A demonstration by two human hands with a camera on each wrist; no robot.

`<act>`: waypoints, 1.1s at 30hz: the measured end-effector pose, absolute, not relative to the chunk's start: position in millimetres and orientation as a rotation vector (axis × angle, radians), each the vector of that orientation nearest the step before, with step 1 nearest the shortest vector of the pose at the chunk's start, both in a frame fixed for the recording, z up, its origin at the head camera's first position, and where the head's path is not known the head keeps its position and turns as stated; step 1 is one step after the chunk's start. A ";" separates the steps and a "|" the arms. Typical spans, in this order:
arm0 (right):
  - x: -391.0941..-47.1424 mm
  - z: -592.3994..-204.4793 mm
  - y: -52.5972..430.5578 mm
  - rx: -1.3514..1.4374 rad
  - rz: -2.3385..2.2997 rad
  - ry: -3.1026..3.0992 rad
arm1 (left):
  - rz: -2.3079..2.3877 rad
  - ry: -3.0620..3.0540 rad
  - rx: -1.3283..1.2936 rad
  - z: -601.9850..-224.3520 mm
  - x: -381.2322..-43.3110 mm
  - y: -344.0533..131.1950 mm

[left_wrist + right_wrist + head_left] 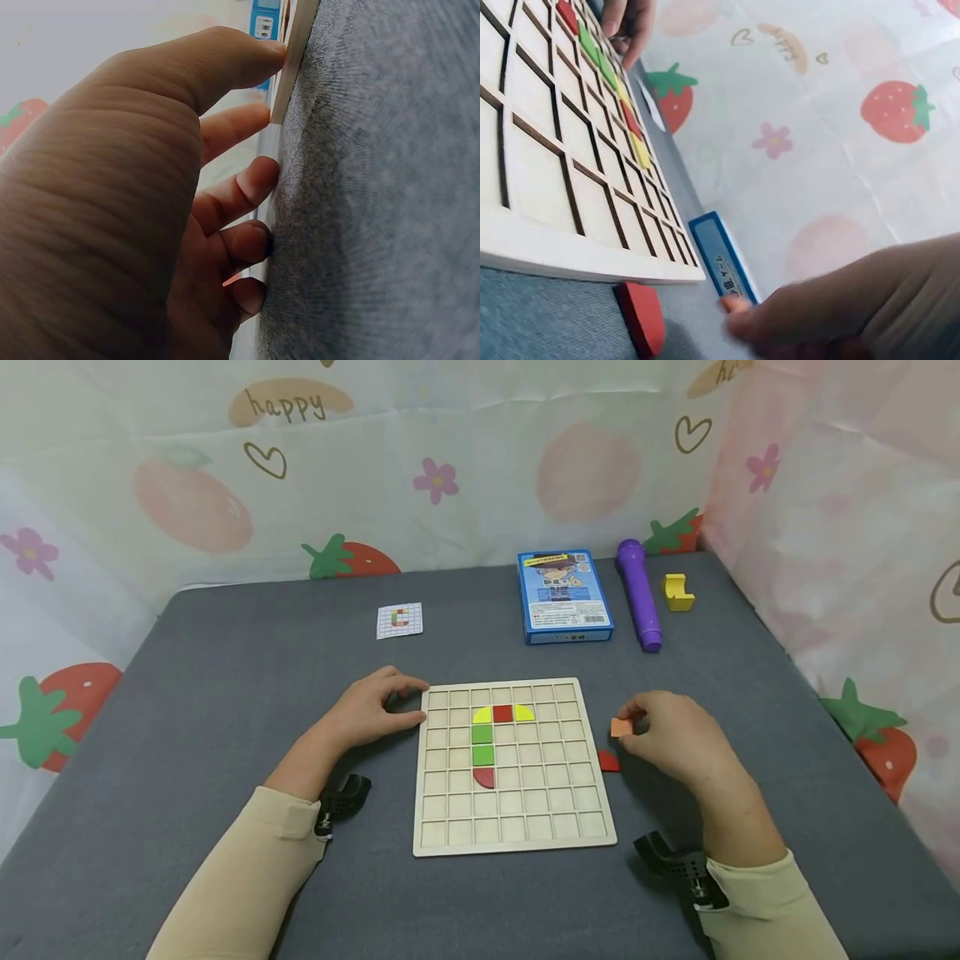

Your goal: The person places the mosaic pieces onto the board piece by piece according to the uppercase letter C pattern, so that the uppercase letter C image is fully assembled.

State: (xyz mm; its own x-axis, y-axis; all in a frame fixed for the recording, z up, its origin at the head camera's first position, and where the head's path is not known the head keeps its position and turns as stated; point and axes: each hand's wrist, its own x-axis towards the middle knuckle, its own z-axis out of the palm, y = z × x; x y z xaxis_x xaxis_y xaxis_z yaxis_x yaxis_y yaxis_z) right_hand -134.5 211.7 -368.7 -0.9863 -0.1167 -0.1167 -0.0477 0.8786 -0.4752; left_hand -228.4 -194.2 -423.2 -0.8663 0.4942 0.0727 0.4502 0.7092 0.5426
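Note:
A wooden grid board (517,830) lies on the table before me. The thumb and index fingertip of my left hand (367,708) touch its left edge; in the left wrist view the other fingers bend loosely down by the cloth. To the right of the board my right hand (678,739) pinches a small orange square tile (619,727) between thumb and fingers. Just below, a red piece (610,762) lies against the board's right edge. Set in the grid are a red square (502,713) between two yellow rounded tiles (524,713), two green squares (482,745) and a dark red rounded tile (485,778).
Behind the board lies a small pattern card (399,620) with a coloured grid. Further right are a blue box (566,597), a purple microphone-shaped stick (640,596) and a yellow block (678,592). A printed curtain (480,518) hangs along the table's back and sides.

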 end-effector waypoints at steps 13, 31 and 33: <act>-121.5 -386.0 157.0 -0.614 -1.101 2.788 | 0.873 2.842 0.793 -424.5 -227.8 -194.8; -113.6 -412.0 125.0 -0.908 -0.925 2.897 | 0.865 2.830 0.780 -424.1 -229.2 -194.2; -112.5 -411.0 124.7 -0.878 -0.904 2.894 | 0.870 2.829 0.783 -424.4 -229.3 -194.0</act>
State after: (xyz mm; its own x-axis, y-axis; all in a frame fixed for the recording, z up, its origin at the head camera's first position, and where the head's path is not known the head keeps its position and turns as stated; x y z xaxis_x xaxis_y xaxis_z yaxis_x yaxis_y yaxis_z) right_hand -112.5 124.7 -411.0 -0.8451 -0.5058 0.1731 -0.5144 0.6814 -0.5206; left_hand -229.3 -194.0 -424.4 -0.8663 0.4944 0.0709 0.4489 0.7083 0.5448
